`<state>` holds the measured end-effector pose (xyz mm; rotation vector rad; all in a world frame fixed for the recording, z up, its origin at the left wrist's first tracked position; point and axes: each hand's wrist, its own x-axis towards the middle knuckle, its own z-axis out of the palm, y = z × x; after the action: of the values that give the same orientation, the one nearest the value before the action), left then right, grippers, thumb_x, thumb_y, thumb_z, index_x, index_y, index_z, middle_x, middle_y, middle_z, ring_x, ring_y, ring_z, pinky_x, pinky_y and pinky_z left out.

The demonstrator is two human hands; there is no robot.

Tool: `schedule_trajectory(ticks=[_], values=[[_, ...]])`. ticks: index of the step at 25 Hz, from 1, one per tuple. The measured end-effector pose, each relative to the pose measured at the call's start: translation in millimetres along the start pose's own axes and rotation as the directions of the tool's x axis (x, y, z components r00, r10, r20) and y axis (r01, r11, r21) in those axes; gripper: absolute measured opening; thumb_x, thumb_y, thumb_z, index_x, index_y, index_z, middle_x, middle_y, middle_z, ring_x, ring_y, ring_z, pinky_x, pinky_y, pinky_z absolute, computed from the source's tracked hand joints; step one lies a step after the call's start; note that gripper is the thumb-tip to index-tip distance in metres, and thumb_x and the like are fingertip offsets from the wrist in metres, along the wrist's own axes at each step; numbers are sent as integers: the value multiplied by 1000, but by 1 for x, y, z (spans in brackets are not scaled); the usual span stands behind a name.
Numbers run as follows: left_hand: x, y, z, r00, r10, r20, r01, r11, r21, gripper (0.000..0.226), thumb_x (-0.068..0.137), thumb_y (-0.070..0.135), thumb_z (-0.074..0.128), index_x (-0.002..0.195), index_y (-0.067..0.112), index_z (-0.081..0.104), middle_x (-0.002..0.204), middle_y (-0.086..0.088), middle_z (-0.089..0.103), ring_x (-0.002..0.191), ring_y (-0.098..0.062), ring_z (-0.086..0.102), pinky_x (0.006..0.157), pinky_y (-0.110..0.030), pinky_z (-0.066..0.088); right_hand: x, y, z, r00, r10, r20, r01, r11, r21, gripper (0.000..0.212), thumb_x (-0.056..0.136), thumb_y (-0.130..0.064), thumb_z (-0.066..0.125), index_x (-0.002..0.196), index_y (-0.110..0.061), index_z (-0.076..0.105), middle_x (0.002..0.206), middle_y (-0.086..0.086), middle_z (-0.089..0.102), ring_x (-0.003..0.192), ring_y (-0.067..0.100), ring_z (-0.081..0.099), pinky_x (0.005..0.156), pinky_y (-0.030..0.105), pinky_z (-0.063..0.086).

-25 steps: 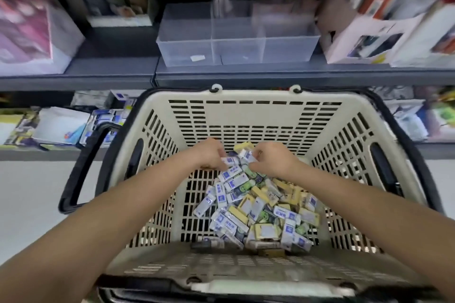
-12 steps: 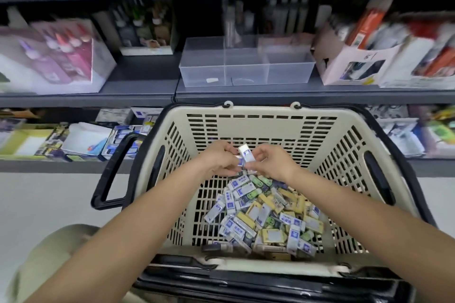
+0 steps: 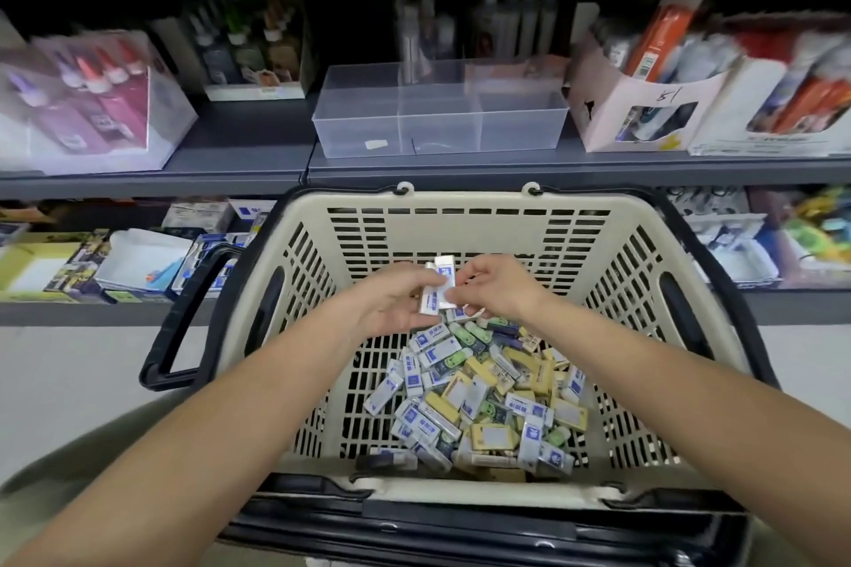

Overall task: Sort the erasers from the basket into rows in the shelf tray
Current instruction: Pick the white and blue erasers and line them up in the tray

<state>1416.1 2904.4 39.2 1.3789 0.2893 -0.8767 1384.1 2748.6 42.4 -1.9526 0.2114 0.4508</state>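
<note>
Both my hands meet over the far half of the cream slotted plastic basket [image 3: 460, 209] w/ black handles. L hand [image 3: 391, 299] sits roughly palm-up, fingers curled round the held erasers [image 3: 434, 300], small white rectangular blocks w/ blue printed sleeves. R hand [image 3: 499, 288] pinches the same bunch from the other side, thumb & fingertips on it. Can't count the bunch exactly; at least two. Their long axes run approx. toward the basket's far wall: the top one pokes out past the fingers that way, the lower one tilts a bit toward the basket's left side. The bunch is held up above the far end of the loose eraser pile [image 3: 483, 401], a jumble of white/blue, yellow & green blocks pointing every which way on the basket floor, heaped toward its near-right corner. Beyond the basket's far rim, on the grey metal shelf [image 3: 239, 154], stands the clear plastic shelf tray [image 3: 364, 124] w/ inner dividers, long side facing the basket.
</note>
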Motion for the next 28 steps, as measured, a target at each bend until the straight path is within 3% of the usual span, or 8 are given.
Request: schedule_trajectory(ticks=[2, 4, 7, 13, 16, 20, 25, 28], values=[[7, 2, -2, 999, 38, -18, -37, 998, 43, 20, 87, 4, 60, 107, 6, 58, 87, -9, 68, 78, -21, 67, 71, -34, 57, 8, 1, -3, 998, -12, 61, 13, 1000, -13, 12, 79, -18, 72, 86, -16, 63, 80, 5, 69, 60, 9, 59, 53, 21, 47], [15, 8, -6, 997, 46, -64, -35, 987, 155, 25, 87, 5, 61, 111, 8, 56, 91, -8, 67, 81, -20, 66, 75, -34, 55, 17, 6, -15, 999, -30, 44, 37, 985, -171, 5, 83, -22, 68, 85, -20, 64, 82, -1, 69, 68, 9, 62, 60, 23, 51], [26, 17, -16, 992, 44, -122, -7, 957, 289, 21, 86, 4, 63, 104, 13, 56, 91, -6, 67, 83, -17, 65, 78, -34, 53, 34, 31, -33, 993, -79, -82, 13, 790, -613, 10, 88, -20, 59, 89, -17, 68, 91, 0, 70, 82, 17, 64, 77, 35, 54], [39, 22, -30, 992, 52, -117, -11, 945, 326, 19, 85, 6, 65, 93, 19, 54, 90, -4, 67, 82, -15, 65, 73, -31, 54, 51, 66, -20, 999, -32, -14, 8, 587, -810, 27, 89, -28, 57, 114, -19, 58, 115, 4, 58, 101, 23, 58, 79, 36, 52], [44, 22, -31, 993, 52, -105, -14, 940, 340, 19, 85, 7, 65, 95, 19, 54, 89, -4, 67, 80, -15, 65, 70, -30, 53, 56, 70, -10, 999, -19, -27, -12, 570, -821, 33, 89, -27, 56, 122, -19, 53, 117, 8, 52, 101, 27, 57, 80, 39, 52], [49, 17, -32, 993, 23, -114, 27, 910, 413, 14, 86, 7, 63, 88, 18, 54, 86, -4, 63, 79, -15, 61, 75, -33, 52, 59, 66, 6, 995, -45, -84, -40, 601, -799, 22, 86, -19, 57, 108, -16, 56, 106, 7, 59, 92, 25, 58, 72, 36, 52], [56, 14, -34, 990, 0, -143, 63, 897, 437, 13, 84, 5, 63, 87, 14, 54, 83, -6, 60, 77, -17, 57, 73, -33, 50, 49, 50, 3, 999, -22, -50, -4, 886, -463, 18, 77, -11, 71, 93, -17, 65, 89, -1, 63, 78, 15, 59, 68, 25, 49], [54, 16, -26, 998, -60, -31, 67, 882, 466, 17, 81, 7, 67, 94, 11, 56, 83, -6, 63, 75, -17, 60, 76, -33, 51, 38, 29, 2, 998, -58, -20, 52, 971, -232, 23, 75, -8, 74, 93, -18, 66, 81, -8, 62, 74, 10, 59, 66, 13, 48]])
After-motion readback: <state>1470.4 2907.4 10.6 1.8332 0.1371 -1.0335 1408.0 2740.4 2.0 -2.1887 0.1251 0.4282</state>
